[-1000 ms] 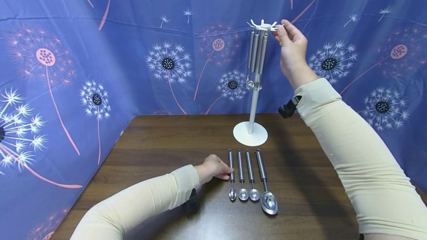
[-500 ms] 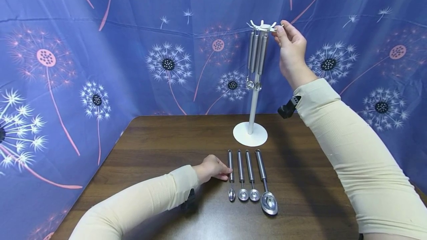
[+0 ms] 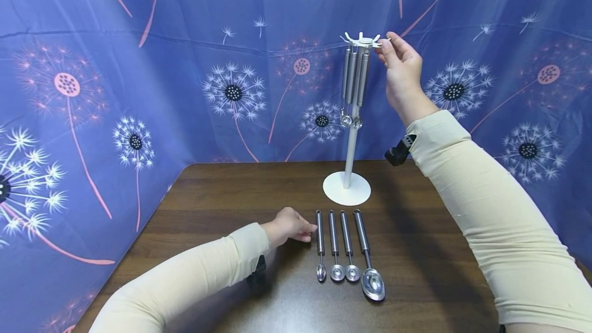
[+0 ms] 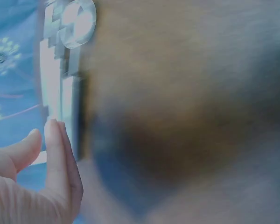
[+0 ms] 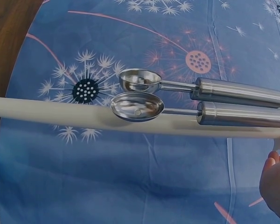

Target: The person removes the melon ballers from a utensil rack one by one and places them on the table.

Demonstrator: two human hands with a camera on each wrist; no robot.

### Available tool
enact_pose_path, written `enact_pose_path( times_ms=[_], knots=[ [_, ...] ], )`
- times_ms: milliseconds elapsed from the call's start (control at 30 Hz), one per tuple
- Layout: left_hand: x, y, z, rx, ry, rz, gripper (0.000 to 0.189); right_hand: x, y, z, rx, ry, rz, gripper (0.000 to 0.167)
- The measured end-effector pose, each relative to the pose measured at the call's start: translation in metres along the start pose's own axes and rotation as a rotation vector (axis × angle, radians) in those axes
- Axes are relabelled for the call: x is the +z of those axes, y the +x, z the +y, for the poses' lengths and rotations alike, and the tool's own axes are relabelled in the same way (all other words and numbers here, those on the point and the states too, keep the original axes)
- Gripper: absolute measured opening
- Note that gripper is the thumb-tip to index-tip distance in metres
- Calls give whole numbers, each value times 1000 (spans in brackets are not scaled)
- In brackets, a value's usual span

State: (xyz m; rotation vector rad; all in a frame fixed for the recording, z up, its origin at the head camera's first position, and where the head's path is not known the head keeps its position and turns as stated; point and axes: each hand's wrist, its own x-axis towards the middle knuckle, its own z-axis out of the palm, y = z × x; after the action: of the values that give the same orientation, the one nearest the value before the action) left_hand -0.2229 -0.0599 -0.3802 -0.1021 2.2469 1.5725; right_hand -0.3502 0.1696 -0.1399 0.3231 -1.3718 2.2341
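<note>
In the head view, my left hand [image 3: 290, 224] hovers just left of the leftmost measuring spoon [image 3: 320, 235], fingertips close to its steel handle. The left wrist view shows the fingers [image 4: 58, 163] extended and the thumb apart. To the right of that spoon lie two small round-bowled spoons [image 3: 337, 271] and a large oval-bowled spoon [image 3: 372, 284], handles pointing away from me. My right hand [image 3: 404, 68] pinches a hook at the top of the white rack [image 3: 350, 153]. Several steel spoons [image 5: 137, 107] hang from it, bowls down beside the post.
The rack's round white base [image 3: 333, 191] stands on the brown wooden table [image 3: 222, 189] behind the row of spoons. A blue dandelion-print curtain [image 3: 185, 91] encloses the table at the back and sides.
My left hand has drawn off the leftmost spoon's handle, a little to the left and away from me. The right hand keeps its pinch on the hook, and the row of spoons looks unchanged.
</note>
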Motion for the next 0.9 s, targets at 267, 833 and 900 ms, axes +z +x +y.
enact_pose_path(
  times_ms=[267, 833, 900],
  knots=[
    [-17, 7, 49, 79, -69, 4, 21, -1, -1, -1, 19, 0, -21, 45],
    [-35, 12, 110, 175, -23, -22, 34, -1, 1, -4, 41, 13, -28, 45],
    [-37, 12, 115, 217, 14, -24, 35, -1, 1, -4, 49, 22, -26, 46]
  ],
)
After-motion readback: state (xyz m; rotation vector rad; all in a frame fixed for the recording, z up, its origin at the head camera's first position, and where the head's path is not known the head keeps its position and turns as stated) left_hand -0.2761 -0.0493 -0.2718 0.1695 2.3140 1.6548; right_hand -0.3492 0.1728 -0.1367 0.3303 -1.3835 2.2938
